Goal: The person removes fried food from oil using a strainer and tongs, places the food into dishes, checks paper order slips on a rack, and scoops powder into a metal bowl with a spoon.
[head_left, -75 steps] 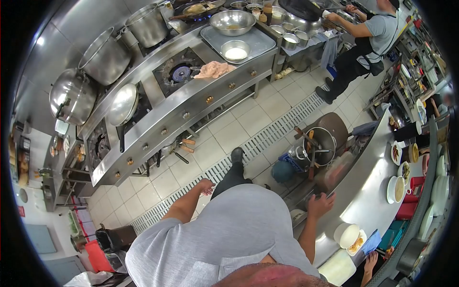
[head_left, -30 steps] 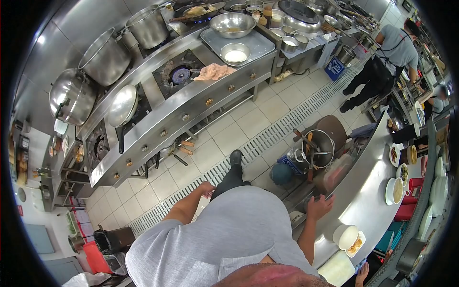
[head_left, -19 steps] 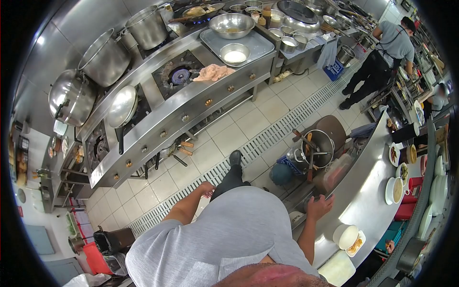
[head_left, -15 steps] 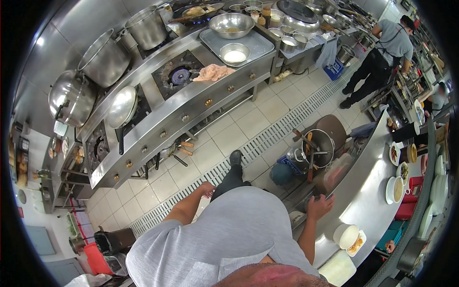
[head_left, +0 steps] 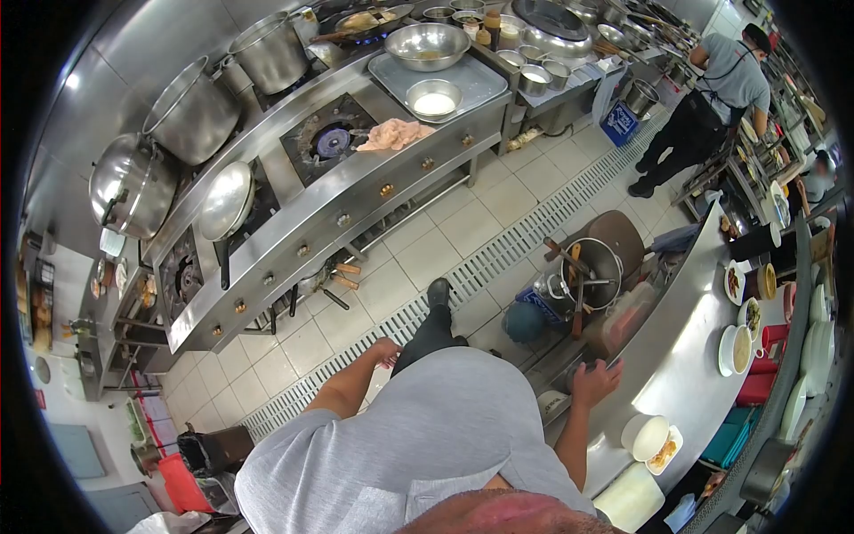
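My left hand [head_left: 385, 351] hangs loosely beside my thigh. Its fingers are foreshortened from above, and I see nothing in it. On the other side, my right hand [head_left: 596, 381] is at the near edge of the steel counter [head_left: 663, 356], fingers apart and holding nothing. Close to that hand, below the counter edge, lies a clear container [head_left: 628, 318] with pinkish contents. Farther along the counter toward my body stand a white bowl [head_left: 644, 437] and a small white dish with orange-brown food [head_left: 664, 450].
Ahead runs a stove [head_left: 342, 200] with large pots and raw pinkish meat [head_left: 394, 134] at its front edge. A metal pot with utensils [head_left: 594, 274] stands near a floor drain [head_left: 498, 267]. A co-worker [head_left: 729, 84] stands farther along the aisle.
Both my hands stay where they were. The co-worker's legs have shifted slightly. At the lower right, beyond the counter, a hand has moved down, and a light blue cloth now shows.
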A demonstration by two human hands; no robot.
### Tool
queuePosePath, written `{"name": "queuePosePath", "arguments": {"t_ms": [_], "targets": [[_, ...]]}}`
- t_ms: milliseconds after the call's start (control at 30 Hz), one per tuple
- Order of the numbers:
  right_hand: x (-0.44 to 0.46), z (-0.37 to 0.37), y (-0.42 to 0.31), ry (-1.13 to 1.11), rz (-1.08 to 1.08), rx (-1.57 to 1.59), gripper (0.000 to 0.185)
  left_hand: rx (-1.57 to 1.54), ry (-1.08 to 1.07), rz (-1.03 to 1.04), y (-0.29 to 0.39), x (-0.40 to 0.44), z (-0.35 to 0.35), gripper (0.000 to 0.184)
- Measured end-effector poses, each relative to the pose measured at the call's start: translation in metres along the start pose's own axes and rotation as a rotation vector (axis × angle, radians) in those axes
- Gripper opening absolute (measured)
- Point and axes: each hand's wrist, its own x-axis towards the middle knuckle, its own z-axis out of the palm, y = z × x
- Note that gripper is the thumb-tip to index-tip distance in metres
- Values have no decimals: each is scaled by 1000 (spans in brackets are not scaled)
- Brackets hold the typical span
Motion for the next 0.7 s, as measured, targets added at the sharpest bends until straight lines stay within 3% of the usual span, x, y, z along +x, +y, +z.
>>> {"name": "queuePosePath", "arguments": {"t_ms": [700], "targets": [[2,1,1,-16,14,-15,37,-10,18,29,0,4,1,38]]}}
